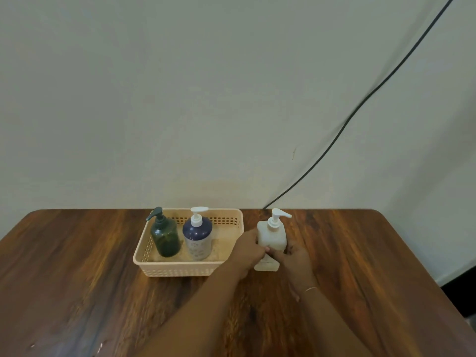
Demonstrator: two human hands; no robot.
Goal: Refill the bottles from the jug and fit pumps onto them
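A white square bottle [271,234] with a white pump [278,217] stands upright on the wooden table [77,279], just right of a beige basket [177,270]. My left hand [248,252] grips its left side and my right hand [296,258] wraps its lower right side. Inside the basket stand a dark green bottle [166,239] with a dark pump and a navy bottle [197,239] with a white pump. No jug is in view.
A black cable [360,104] runs down the pale wall to the table's back edge near the white bottle. The table's right edge and rounded corner lie at the far right.
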